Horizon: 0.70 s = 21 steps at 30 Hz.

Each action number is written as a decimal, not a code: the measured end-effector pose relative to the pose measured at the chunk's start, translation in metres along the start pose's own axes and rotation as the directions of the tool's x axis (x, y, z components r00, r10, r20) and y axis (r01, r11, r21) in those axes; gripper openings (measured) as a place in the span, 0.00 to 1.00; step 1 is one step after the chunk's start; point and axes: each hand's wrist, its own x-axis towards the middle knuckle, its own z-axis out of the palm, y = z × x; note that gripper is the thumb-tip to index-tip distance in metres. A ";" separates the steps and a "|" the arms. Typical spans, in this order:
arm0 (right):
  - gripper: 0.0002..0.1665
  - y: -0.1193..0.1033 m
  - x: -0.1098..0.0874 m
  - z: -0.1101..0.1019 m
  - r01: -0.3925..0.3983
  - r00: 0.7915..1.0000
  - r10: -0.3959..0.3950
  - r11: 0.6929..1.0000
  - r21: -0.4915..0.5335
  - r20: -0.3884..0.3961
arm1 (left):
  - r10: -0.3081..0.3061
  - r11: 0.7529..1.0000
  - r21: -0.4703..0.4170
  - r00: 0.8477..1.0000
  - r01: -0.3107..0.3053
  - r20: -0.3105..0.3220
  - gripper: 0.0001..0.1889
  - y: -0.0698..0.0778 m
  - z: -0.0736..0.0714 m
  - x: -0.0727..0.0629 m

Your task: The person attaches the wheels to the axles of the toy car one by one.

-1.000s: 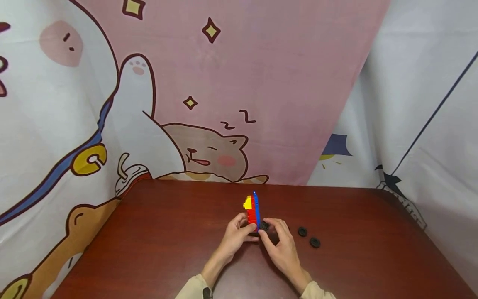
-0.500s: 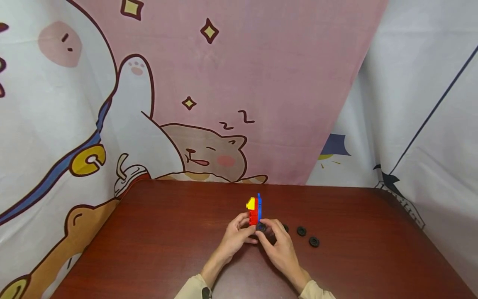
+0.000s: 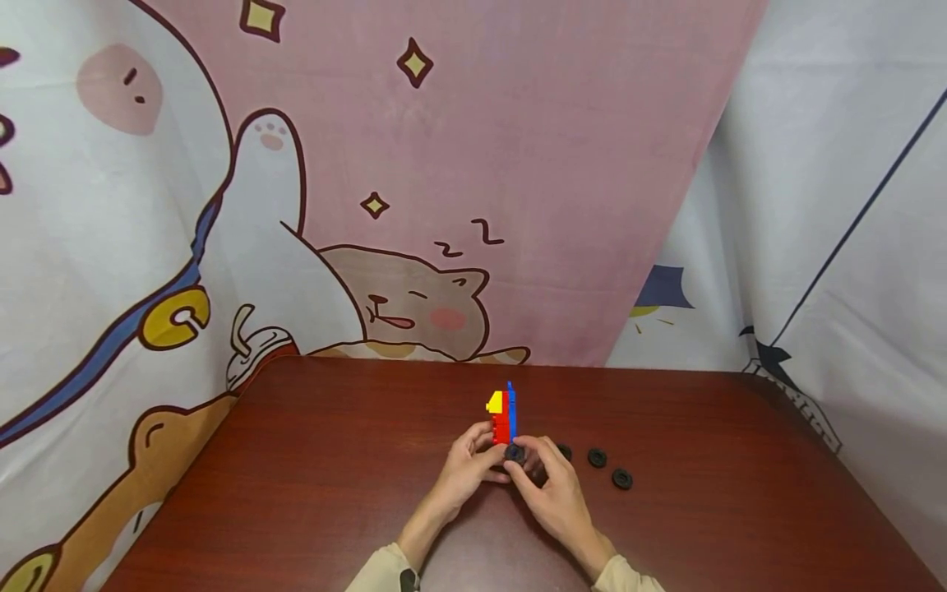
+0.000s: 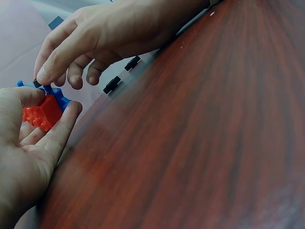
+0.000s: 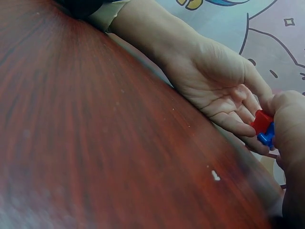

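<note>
A cartoon-printed cloth (image 3: 562, 164) hangs behind a reddish-brown wood-grain table (image 3: 325, 477). Over the table, the left hand (image 3: 460, 470) grips a toy brick vehicle (image 3: 502, 421) between thumb and fingers, its blue base standing upright beside red bricks, a yellow brick at the upper left. The right hand (image 3: 553, 481) pinches a black wheel (image 3: 514, 454) at the vehicle's near end; whether it is seated cannot be told. Two loose black wheels (image 3: 622, 478) lie right of that hand, another partly hidden behind it.

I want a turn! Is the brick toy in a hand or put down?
In hand: the left hand holds the brick toy between thumb and fingers.
</note>
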 end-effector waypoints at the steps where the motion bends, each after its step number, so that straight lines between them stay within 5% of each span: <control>1: 0.23 0.000 0.000 0.001 -0.002 1.000 0.002 1.000 0.001 -0.003 | 0.000 1.000 0.001 1.000 0.000 0.000 0.28 0.000 0.000 0.000; 21: 0.22 -0.037 0.007 -0.006 -0.022 1.000 0.023 0.998 0.066 -0.012 | 0.004 0.998 -0.057 0.999 -0.002 0.037 0.27 0.001 -0.003 -0.001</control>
